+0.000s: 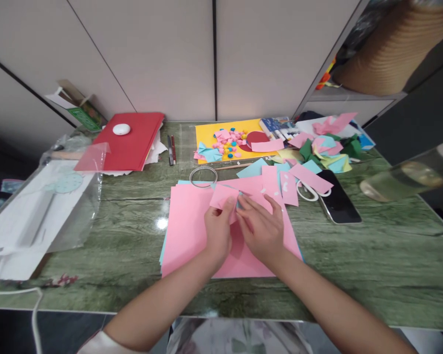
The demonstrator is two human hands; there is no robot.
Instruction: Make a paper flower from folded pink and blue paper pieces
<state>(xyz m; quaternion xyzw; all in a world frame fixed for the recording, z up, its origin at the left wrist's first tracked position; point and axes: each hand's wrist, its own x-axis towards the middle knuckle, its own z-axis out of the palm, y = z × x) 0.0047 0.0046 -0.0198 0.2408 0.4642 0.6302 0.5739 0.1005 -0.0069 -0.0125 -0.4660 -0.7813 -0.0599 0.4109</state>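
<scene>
Head view: the left hand (pixel 218 233) is pinching a small pink rectangular paper piece (pixel 221 195) with its thumb on top, while the right hand (pixel 262 227) is closing its fingertips on the piece's right portion, where a small blue-grey bit (pixel 239 198) is showing, too small to identify. The piece is lying just ahead of the left grip and to the left of the right fingertips, both hands touching it; its long axis seems to be running left to right, though fingers are hiding part of it. It is looking thin, matt and slightly tilted. Beneath, a stack of large pink and light-blue paper sheets (pixel 184 231) is resting on the green wood-grain bench (pixel 129 221). Farther out, a thin silver metal ring (pixel 203 186) is overlapping the stack's far edge, and white-handled scissors (pixel 310 199) are lying beside a black smartphone (pixel 341 199).
</scene>
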